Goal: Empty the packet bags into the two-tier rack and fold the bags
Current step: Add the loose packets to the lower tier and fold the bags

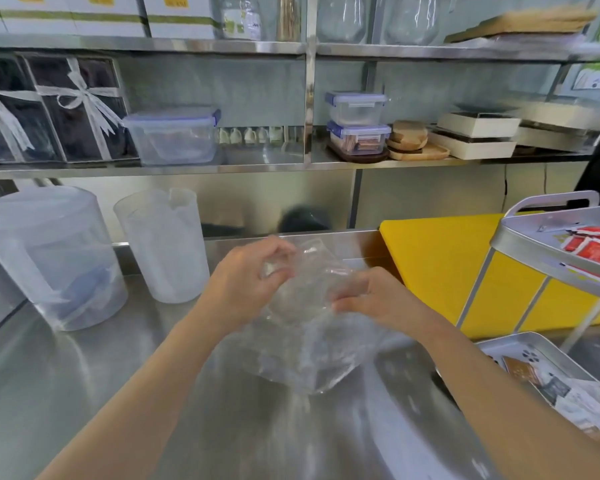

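Both hands hold a clear plastic bag above the steel bench. The left hand is closed on the bag's crumpled upper edge, fingers curled and pinching the film. The right hand grips the bag just beside it, fingers pressed into the plastic lower down. The bag hangs slack below the hands, and nothing can be made out inside it.

At the right edge stands the two-tier rack, a metal frame with a handle. Its upper tray holds red sachets. The lower tray holds brown and pale printed packets, some spilling towards the near corner. A yellow cutting board leans behind the rack against the back wall.

On the left of the bench is a lidded translucent pitcher with something bluish inside, too blurred to tell. Just beside it stands a translucent measuring jug, apparently empty.

On the shelf above, a large clear clip-lid container has another clear tub nested in it. Further right, two small clip-lid boxes are stacked; the lower one holds brownish packets, the upper one looks empty. Beside them lie wooden coasters on a wooden tray, then white flat boxes. On the far left are dark boxes tied with white ribbon.
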